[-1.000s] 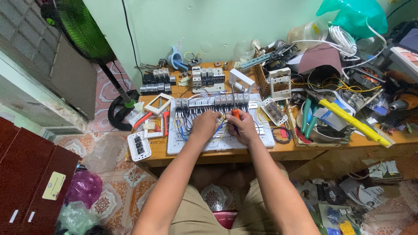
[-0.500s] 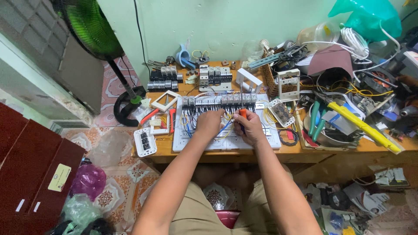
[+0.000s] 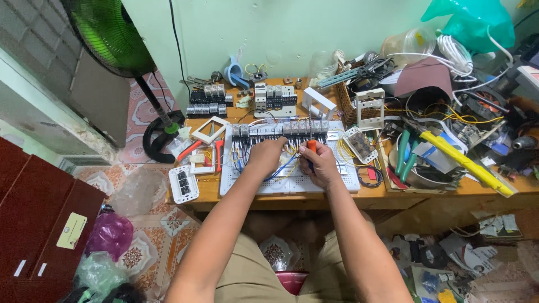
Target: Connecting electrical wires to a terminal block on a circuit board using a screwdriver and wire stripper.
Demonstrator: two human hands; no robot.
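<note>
- Right hand [image 3: 321, 164] grips an orange-handled screwdriver [image 3: 311, 149] over the white wiring board [image 3: 342, 180].
- Left hand [image 3: 266, 155] pinches blue wires [image 3: 276, 173], fingers closed.
- Risk: the tip may slip and nick the crowded wiring.

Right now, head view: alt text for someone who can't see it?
Both hands work at a white wiring board on a cluttered wooden bench: the right hand holds an orange-handled screwdriver, the left hand rests among coloured wires below a row of breakers.

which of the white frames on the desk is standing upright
The white frame against the wicker basket, right of the hands, stands upright; the other frames lie flat or tilted on the desk.
</note>
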